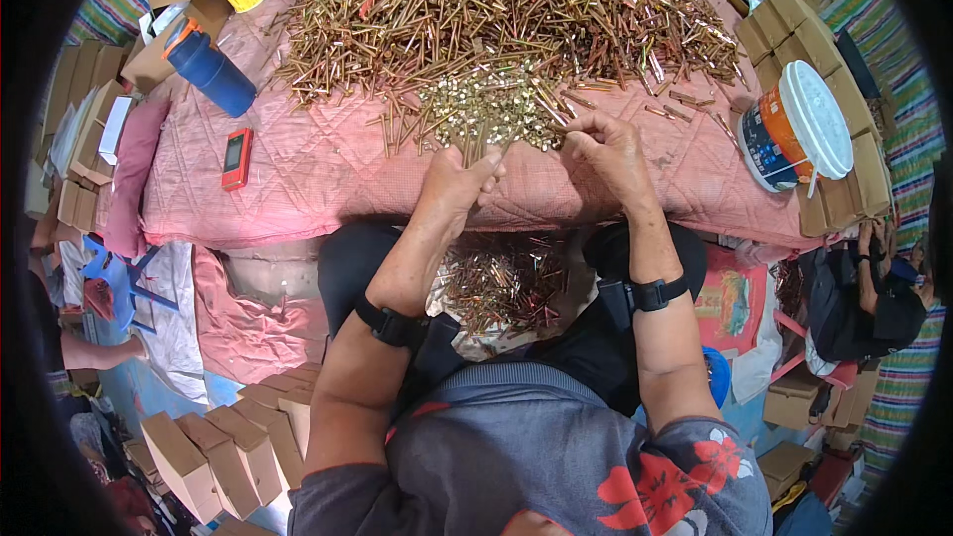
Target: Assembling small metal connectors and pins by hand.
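A broad heap of slim, brass-coloured metal rods, perhaps bolts, covers the far part of the pink quilted table cover. At its near edge lies a patch of small, pale metal pieces, too small to name surely. My left hand is closed at the near left side of that patch, with slim metal rods poking up from its fingers. My right hand is curled in a pinch at the patch's right side; what its fingertips hold cannot be made out.
A blue bottle and a red handheld device are on the left. A white-lidded bucket stands at right. More rods lie below between my knees. Cardboard boxes line the sides. Another person sits at far right.
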The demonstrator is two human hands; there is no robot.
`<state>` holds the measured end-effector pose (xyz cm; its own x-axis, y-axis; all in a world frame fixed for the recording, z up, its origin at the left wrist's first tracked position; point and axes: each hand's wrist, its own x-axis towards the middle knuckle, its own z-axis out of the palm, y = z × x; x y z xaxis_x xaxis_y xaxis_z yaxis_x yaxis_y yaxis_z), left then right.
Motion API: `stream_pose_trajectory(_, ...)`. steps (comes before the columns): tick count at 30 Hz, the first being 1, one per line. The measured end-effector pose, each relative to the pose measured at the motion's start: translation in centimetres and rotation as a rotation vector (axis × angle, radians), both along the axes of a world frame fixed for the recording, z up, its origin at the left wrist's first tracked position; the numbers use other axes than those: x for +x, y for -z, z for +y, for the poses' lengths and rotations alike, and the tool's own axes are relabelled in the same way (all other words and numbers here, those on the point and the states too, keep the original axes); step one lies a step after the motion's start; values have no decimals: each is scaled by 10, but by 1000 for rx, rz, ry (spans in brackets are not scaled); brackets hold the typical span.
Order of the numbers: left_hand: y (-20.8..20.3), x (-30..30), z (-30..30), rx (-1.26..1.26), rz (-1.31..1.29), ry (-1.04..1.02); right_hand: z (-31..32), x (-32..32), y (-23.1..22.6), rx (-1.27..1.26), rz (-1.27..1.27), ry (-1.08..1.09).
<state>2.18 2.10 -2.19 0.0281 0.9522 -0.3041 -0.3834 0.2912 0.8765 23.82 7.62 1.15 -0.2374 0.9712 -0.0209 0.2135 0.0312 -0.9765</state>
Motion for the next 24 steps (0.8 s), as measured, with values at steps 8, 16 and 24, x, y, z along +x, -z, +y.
stream_pose_trajectory(8,-7,1,-2,-1,-1,28,-1,-15,20,661,-504,-157)
stream_pose_trajectory(16,-8,0,-3,2,40,70,7,-23,26,714,-485,-108)
stream_pose_trajectory(24,-23,3,-6,-25,-28,147,2,-13,17,-38,380,-116)
